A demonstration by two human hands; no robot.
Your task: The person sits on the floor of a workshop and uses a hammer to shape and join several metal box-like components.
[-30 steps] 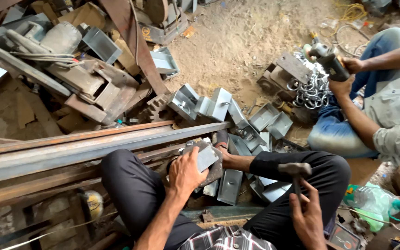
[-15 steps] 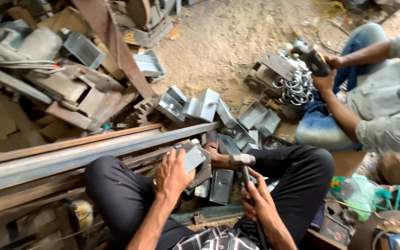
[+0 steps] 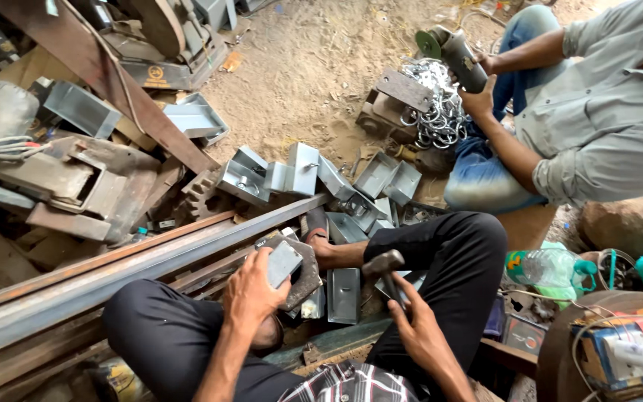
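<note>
Over the lap, hammer (image 3: pixel 390 274) handle-down in right hand's (image 3: pixel 420 333) closed grip; left hand (image 3: pixel 253 292) clasping metal box (image 3: pixel 284 263).

— Where can your hands pass?
— Ahead, the sandy ground (image 3: pixel 314 67) lies open.
— What blocks you?
— The long steel beam (image 3: pixel 135 272) on your left, the metal boxes (image 3: pixel 314 179) ahead, and a co-worker's arm (image 3: pixel 511 152) to your right.
</note>
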